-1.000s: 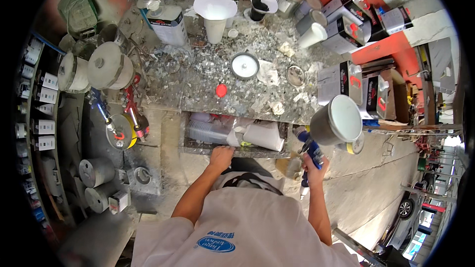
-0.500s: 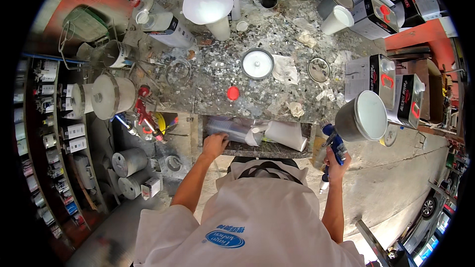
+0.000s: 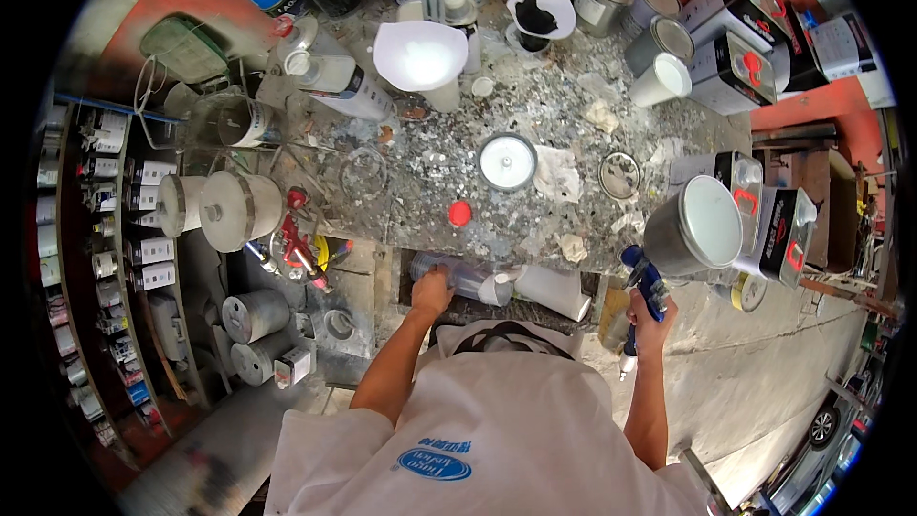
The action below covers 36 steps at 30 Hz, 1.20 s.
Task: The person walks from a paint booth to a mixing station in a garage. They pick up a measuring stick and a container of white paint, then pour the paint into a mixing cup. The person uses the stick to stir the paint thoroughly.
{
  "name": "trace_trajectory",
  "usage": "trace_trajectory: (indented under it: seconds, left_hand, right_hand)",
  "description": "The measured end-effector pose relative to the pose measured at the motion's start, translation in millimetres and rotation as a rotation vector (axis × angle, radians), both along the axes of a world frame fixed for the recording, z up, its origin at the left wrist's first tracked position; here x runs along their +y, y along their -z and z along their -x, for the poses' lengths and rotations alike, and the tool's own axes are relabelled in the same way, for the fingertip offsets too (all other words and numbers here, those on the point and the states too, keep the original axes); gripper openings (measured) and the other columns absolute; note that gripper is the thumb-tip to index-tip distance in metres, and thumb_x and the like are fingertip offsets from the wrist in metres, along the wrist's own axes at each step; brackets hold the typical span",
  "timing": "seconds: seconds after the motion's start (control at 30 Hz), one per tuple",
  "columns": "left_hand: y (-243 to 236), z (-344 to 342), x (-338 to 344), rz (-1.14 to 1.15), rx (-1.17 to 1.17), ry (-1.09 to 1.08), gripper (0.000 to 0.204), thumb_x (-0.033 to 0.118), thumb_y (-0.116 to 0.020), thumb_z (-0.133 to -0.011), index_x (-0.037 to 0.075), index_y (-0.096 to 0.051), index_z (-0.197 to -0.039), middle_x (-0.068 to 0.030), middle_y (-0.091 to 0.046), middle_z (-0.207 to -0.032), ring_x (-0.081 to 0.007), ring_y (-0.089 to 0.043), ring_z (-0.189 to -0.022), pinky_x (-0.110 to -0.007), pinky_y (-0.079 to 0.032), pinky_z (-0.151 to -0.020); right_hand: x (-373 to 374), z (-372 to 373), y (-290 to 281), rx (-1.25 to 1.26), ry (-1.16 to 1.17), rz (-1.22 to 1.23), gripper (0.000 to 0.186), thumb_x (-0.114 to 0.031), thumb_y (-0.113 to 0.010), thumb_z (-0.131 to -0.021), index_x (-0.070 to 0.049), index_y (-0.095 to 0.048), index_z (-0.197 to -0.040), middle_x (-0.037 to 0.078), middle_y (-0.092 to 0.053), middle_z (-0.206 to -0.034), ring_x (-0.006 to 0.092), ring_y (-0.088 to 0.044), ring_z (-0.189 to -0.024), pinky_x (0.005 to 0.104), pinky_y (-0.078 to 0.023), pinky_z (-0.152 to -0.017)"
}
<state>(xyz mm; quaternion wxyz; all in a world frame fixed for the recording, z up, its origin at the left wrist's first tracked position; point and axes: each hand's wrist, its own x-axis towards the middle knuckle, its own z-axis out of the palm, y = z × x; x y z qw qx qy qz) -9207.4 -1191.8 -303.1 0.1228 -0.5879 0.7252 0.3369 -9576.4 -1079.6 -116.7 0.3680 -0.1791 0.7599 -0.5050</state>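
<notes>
Fingers (image 3: 440, 273) perhaps on cups (image 3: 470, 282), right hand (image 3: 654, 326) gripping sprayer (image 3: 651, 285)

Two paper funnels (image 3: 406, 46) toward twelve o'clock, one loose red cap (image 3: 459, 213) at the dial's centre, two lidded cups (image 3: 232, 215) at nine, one hand-held spray gun (image 3: 652, 285) past three.

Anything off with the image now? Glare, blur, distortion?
Head view: glare washes out the paper funnel; head view: corners go black and the shelves bow near the rim; head view: floor at lower left looks smeared; head view: right hand and spray gun read clearly.
</notes>
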Motion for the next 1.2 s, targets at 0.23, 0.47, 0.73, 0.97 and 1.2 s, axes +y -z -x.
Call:
trace_trajectory:
  seconds: [0.23,0.47,0.73,0.97,1.2]
  left_hand:
    - [14,-15,1,-0.116,0.101,-0.115,0.029,0.027,-0.078,-0.076,0.008,-0.067,-0.095,-0.0156,-0.071,-0.090,-0.0363,-0.069,-0.089,-0.047,-0.055,-0.079]
    - [31,-29,12,-0.122,0.292,-0.185,0.025,0.026,-0.076,-0.078,0.008,-0.067,-0.093,-0.0130,-0.072,-0.090,-0.0337,-0.069,-0.087,-0.045,-0.055,-0.078]
    - [32,-54,17,-0.196,0.327,-0.196,0.019,0.028,-0.075,-0.081,0.011,-0.073,-0.091,-0.0104,-0.073,-0.089,-0.0298,-0.070,-0.087,-0.042,-0.055,-0.081]
    - [35,-52,19,-0.186,0.329,-0.217,0.021,0.030,-0.074,-0.081,0.012,-0.074,-0.092,-0.0118,-0.073,-0.089,-0.0320,-0.070,-0.086,-0.044,-0.056,-0.080]
    - [33,-54,17,-0.177,0.352,-0.228,0.020,0.030,-0.073,-0.081,0.012,-0.074,-0.090,-0.0118,-0.073,-0.088,-0.0319,-0.070,-0.085,-0.044,-0.056,-0.078]
  right_hand:
    - [-58,-4,-21,0.075,-0.136,0.033,0.022,-0.001,-0.070,-0.084,0.003,-0.067,-0.105,-0.002,-0.057,-0.068,0.0045,-0.050,-0.057,0.0217,-0.039,-0.050]
    - [-153,-14,-54,0.366,-0.440,0.032,0.063,0.005,-0.072,-0.077,-0.011,-0.060,-0.137,-0.007,-0.045,-0.071,0.0050,-0.035,-0.061,0.0213,-0.030,-0.056]
    - [-217,-21,-74,0.549,-0.627,0.051,0.064,0.009,-0.070,-0.077,-0.010,-0.059,-0.138,-0.006,-0.053,-0.074,0.0035,-0.041,-0.064,0.0202,-0.034,-0.058]
    - [-244,-26,-105,0.810,-0.664,-0.054,0.061,0.008,-0.073,-0.075,-0.008,-0.062,-0.133,0.005,-0.069,-0.088,0.0058,-0.052,-0.075,0.0223,-0.046,-0.069]
    - [-257,-15,-109,0.908,-0.712,0.022,0.062,0.007,-0.068,-0.076,-0.017,-0.062,-0.133,0.020,-0.071,-0.097,0.0121,-0.062,-0.079,0.0270,-0.049,-0.075]
